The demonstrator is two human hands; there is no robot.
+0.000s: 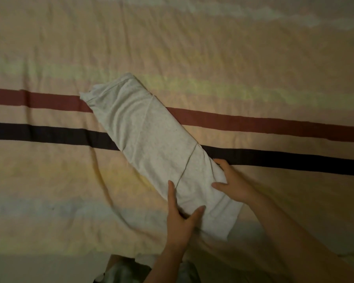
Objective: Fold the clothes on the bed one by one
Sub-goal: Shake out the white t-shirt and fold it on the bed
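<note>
A light grey speckled garment lies on the bed, folded into a long narrow strip that runs diagonally from upper left to lower right. My left hand grips its near left edge, thumb on top and fingers along the side. On the near right edge my right hand holds the cloth, its thumb on the fabric and its fingers curled round the edge. Both hands are at the strip's near end; the far end lies flat and free.
The bedsheet is peach with a dark red stripe and a black stripe running across under the garment. Some dark and pale cloth shows at the bottom edge, near my body.
</note>
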